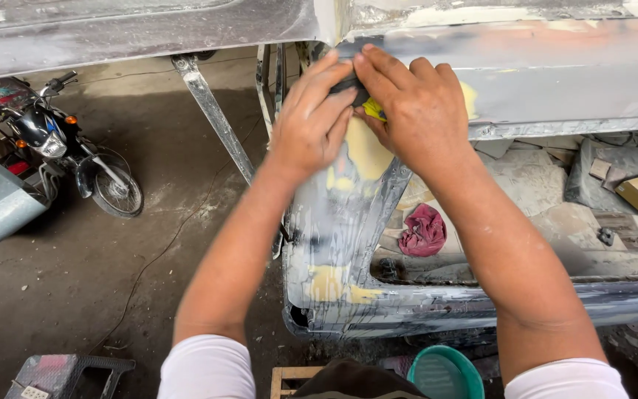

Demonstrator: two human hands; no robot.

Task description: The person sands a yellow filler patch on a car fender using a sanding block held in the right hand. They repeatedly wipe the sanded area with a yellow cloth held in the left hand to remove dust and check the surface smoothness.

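Both my hands meet at upper centre of the frame: my left hand (311, 122) and right hand (415, 103) press a small dark sanding block (350, 87) against the car pillar (341, 214), patched with yellow filler (367, 151). A motorcycle (68, 151) stands at left.

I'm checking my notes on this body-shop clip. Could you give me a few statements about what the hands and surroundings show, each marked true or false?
1. Both hands press on the car body pillar. True: the left hand and right hand meet on a small dark pad held against it.
2. The pillar is freshly painted red. False: it is bare grey with yellow filler patches.
3. A motorcycle stands on the floor to the left. True.
4. A blue rag lies inside the car. False: the rag is dark red.
5. A green bucket sits below, near the person. True.
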